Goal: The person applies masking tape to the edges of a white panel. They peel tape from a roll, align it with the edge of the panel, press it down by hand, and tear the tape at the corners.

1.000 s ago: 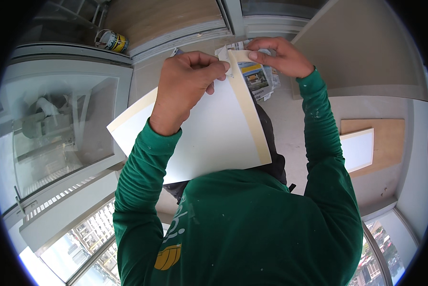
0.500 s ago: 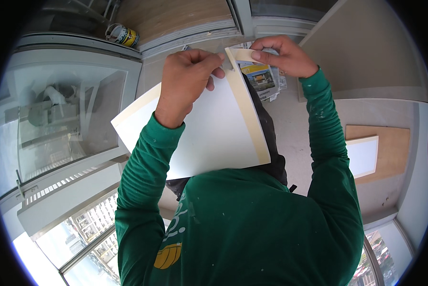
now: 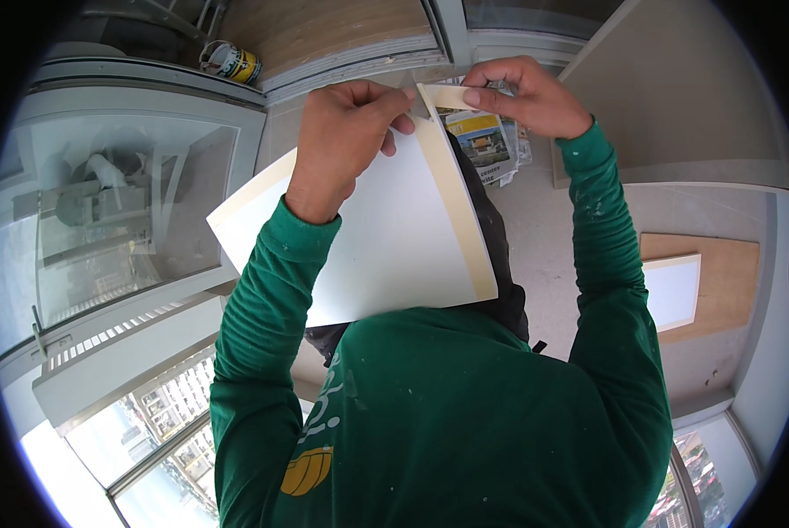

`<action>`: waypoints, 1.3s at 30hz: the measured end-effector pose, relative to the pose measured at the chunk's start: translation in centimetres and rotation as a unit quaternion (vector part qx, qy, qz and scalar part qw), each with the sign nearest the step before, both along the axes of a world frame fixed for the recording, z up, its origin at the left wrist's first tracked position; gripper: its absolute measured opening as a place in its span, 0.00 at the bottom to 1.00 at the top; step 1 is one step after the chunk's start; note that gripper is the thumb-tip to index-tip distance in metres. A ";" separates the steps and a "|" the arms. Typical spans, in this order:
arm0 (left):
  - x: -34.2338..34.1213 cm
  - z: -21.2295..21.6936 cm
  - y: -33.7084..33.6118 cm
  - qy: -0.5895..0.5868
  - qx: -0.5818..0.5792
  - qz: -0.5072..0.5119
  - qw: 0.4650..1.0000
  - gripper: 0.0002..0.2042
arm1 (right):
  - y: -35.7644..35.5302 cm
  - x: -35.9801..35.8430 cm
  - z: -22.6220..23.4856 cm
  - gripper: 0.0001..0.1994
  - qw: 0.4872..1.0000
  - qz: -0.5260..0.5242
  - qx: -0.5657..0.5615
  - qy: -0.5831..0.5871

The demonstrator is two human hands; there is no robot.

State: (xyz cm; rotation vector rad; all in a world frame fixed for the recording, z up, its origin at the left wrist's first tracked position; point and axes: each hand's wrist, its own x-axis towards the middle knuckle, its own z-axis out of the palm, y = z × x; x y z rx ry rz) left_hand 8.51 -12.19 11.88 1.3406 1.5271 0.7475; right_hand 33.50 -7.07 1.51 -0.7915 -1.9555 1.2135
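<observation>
A white board (image 3: 386,229) lies across my lap, with cream masking tape (image 3: 458,211) along its right edge and more along its far-left edge. At the far corner, a loose strip of masking tape (image 3: 447,96) sticks out to the right. My right hand (image 3: 531,97) pinches that strip's free end between thumb and forefinger. My left hand (image 3: 346,132) is closed in a pinch over the far edge of the board, close to the corner. A thin greyish sliver shows by its fingertips, too small to name; the rest is hidden by the fingers.
Newspapers (image 3: 491,145) lie on the floor beyond the board. To the right, another white panel with taped edges (image 3: 673,290) rests on a brown board (image 3: 729,282). A paint can (image 3: 234,63) stands at the far left, past the glass door (image 3: 131,194). A large beige panel (image 3: 676,97) leans at the far right.
My right hand has risen slightly, with the tape strip still in its pinch. The left hand has shifted only a little, and the greyish sliver by its fingertips shows more clearly.
</observation>
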 end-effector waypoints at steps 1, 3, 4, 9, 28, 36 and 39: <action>0.1 0.0 0.0 -0.004 0.002 0.002 1.000 0.11 | 0.1 0.1 0.1 0.17 1.000 0.003 -0.001 -0.001; 0.0 0.0 -0.1 -0.008 0.006 0.004 1.000 0.11 | 0.2 0.1 0.2 0.17 1.000 0.008 -0.004 -0.002; 0.0 -0.1 -0.1 -0.011 0.009 0.004 1.000 0.11 | 0.2 0.1 0.2 0.17 1.000 0.006 -0.005 -0.003; 0.2 -0.3 -0.1 0.000 0.015 0.009 1.000 0.11 | 0.1 0.2 0.6 0.17 1.000 -0.004 0.007 -0.020; 0.8 -0.5 0.1 0.059 0.035 0.012 0.998 0.12 | 0.0 0.6 1.9 0.17 0.988 -0.051 0.145 0.020; 0.8 -0.5 0.2 0.056 0.033 0.009 0.998 0.12 | 0.4 1.5 3.6 0.13 0.981 -0.043 0.173 -0.077; 0.8 -0.7 0.2 0.055 0.038 0.008 0.998 0.12 | 0.2 1.3 4.4 0.14 0.980 -0.042 0.169 -0.094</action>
